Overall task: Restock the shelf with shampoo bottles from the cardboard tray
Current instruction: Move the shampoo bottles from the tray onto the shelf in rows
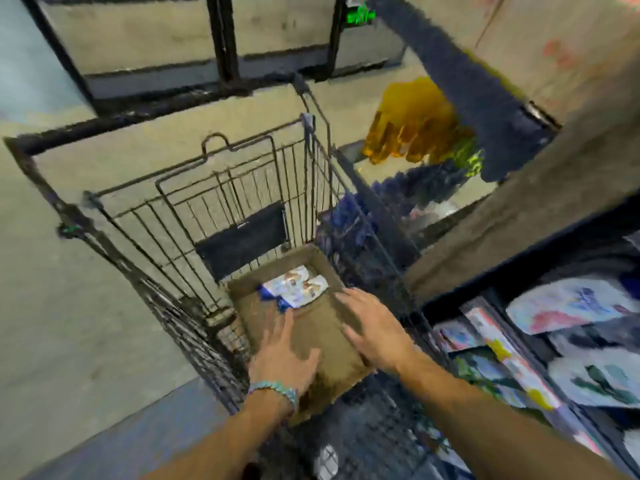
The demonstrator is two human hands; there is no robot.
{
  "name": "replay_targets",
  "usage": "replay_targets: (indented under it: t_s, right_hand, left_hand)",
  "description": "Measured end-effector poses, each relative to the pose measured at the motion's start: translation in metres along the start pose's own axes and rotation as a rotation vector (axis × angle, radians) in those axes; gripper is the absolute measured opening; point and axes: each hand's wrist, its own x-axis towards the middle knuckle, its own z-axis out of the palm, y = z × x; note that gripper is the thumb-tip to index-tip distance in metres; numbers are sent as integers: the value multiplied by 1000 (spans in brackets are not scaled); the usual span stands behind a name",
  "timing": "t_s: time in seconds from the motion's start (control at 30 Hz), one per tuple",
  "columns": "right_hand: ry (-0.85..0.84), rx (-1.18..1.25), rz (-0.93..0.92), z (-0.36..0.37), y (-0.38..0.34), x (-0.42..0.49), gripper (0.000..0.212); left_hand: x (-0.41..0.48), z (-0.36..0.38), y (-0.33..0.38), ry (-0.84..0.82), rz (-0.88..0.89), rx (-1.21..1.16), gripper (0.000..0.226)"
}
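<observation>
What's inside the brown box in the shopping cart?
At the far end of the cardboard tray lie a few white and blue packages, too blurry to identify. The left hand and right hand cover parts of the tray, hiding whatever lies beneath.

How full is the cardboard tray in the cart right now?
Nearly empty. The cardboard tray shows mostly bare brown floor, with only a few white and blue items at its far end. Whether they are bottles, cannot tell.

Our forearms are bare, with no sleeves in sight; our left wrist wears a chunky turquoise beaded bracelet point(277, 390).
</observation>
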Motion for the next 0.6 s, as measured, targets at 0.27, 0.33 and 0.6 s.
replay_targets:
  t_s: [0.27,0.33,0.6]
  right_hand:
    - [-22,212,20,133,78,137,45]
    - [0,232,-6,163,89,172,39]
    - [-44,310,-70,249,95,285,38]
  left_hand:
    - [124,97,-31,160,-299,-407,94]
    - [166,128,-49,96,-411,-456,91]
    - [254,201,-71,507,-649,-710,90]
